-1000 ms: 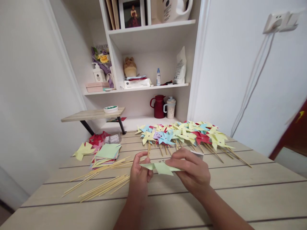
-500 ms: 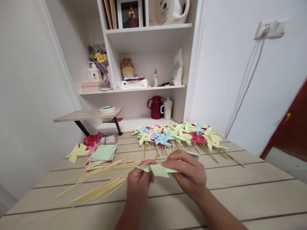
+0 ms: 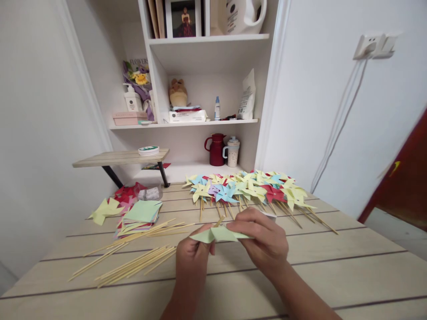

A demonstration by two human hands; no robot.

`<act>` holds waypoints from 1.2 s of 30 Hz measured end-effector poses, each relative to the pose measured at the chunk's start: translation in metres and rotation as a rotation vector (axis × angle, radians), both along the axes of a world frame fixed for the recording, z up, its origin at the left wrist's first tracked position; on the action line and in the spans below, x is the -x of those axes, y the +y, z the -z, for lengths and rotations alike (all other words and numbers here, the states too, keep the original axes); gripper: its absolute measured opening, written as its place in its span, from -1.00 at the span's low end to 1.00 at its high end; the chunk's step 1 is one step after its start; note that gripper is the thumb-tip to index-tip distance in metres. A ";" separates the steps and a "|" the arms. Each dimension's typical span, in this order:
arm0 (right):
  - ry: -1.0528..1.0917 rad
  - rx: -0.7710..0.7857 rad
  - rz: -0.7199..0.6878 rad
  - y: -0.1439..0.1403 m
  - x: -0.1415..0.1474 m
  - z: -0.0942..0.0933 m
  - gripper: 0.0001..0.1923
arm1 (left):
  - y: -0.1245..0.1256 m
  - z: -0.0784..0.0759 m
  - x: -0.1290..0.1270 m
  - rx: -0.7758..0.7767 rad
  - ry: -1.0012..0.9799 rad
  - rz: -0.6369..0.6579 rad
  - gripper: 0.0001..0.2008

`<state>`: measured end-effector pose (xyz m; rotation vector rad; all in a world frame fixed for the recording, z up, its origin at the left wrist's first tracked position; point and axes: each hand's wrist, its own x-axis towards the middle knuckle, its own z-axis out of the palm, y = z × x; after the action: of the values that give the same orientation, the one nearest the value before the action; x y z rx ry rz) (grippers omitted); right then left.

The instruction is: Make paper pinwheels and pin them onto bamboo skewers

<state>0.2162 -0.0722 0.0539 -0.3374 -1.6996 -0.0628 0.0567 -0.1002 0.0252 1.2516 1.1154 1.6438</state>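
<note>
A pale green paper pinwheel (image 3: 222, 234) is held low over the front of the table, seen nearly edge-on. My left hand (image 3: 193, 255) is closed on its left side, with the thumb against the paper. A thin wooden stick (image 3: 219, 221) pokes up behind the pinwheel's middle; its lower part is hidden, and I cannot tell which hand grips it. My right hand (image 3: 262, 238) is closed on the right side, fingers pressed near the centre. Just behind my right hand a greyish-white object (image 3: 269, 216) is mostly covered.
Finished pinwheels (image 3: 247, 189) on sticks lie in a heap at the back right. Loose sticks (image 3: 136, 266) lie at the left, near stacked coloured paper (image 3: 142, 213), a yellow pinwheel shape (image 3: 106, 211) and a clear box (image 3: 149, 193). A small raised shelf (image 3: 116, 158) stands behind.
The green pinwheel has tipped so that its front blade shows less and it looks flatter. Both hands keep hold of it, and the camera view has shifted slightly.
</note>
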 end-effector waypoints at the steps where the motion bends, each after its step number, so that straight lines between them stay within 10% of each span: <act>1: -0.001 0.002 0.000 0.000 0.000 0.000 -0.61 | -0.001 0.000 0.000 -0.006 0.009 -0.009 -0.73; 36: -0.036 -0.044 -0.031 -0.001 -0.001 0.000 -0.53 | -0.004 0.006 0.005 -0.249 0.316 -0.221 -0.77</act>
<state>0.2170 -0.0734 0.0537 -0.2787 -1.7359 -0.0843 0.0520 -0.1044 0.0195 1.6412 1.3069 1.8348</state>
